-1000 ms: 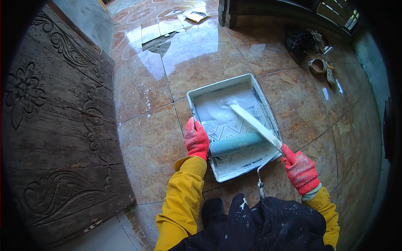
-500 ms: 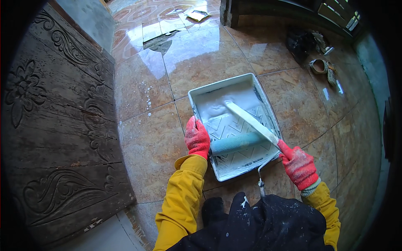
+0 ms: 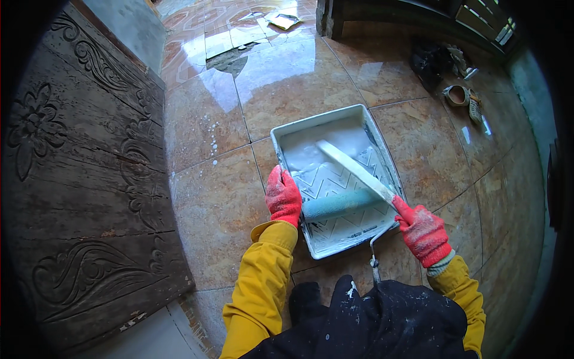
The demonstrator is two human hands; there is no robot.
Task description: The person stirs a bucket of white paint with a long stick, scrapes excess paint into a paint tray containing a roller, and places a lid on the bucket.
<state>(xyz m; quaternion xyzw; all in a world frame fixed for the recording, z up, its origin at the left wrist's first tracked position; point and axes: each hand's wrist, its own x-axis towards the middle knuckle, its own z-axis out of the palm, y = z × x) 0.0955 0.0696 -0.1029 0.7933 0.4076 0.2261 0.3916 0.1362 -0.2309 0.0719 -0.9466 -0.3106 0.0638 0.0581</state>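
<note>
A white paint tray [image 3: 278, 149] lies on the tiled floor before me, with white paint [image 3: 311, 140] pooled in its far end. My left hand [image 3: 283, 196], in a red glove, is closed on the tray's left rim. My right hand [image 3: 423, 235], gloved the same way, grips a flat, paint-coated stick [image 3: 353, 167] whose far tip is in the pool. Across the tray's ribbed slope rests a pale blue paint roller [image 3: 335, 204], under the stick. Its bent wire frame [image 3: 373, 245] passes over the near rim toward my dark, paint-spotted clothing, which hides the roller's handle.
A dark carved wooden panel [image 3: 89, 197] stands along the left. Paint drops [image 3: 213, 137] dot the tiles beside it. Farther off are a broken floor patch [image 3: 230, 60] and a paint-marked sheet [image 3: 283, 22]. Shoes [image 3: 457, 96] and a black bag-like heap [image 3: 430, 63] sit at the far right.
The stick's tip has shifted a little left through the paint, and my right hand has moved slightly left with it. My left hand stays on the tray rim; the roller lies as before.
</note>
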